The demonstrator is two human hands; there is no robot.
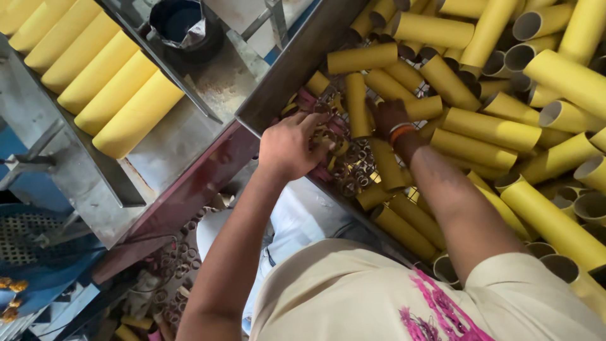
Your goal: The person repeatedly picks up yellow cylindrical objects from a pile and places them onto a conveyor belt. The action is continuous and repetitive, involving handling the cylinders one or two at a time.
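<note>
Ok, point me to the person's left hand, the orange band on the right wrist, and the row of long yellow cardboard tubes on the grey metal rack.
left hand (289, 146), head view, back of the hand.
orange wristband (400, 132), head view, its visible outer edge.
row of long yellow cardboard tubes (101, 72), head view, side of a middle tube.

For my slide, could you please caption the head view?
Left hand and right hand reach into a bin of yellow tubes.

— How many tubes on your rack?
— You have six yellow tubes (95, 76) there, one dark bucket (180, 22), and two hands (287, 145) in a bin (297, 63) of tubes beyond counting.
</note>
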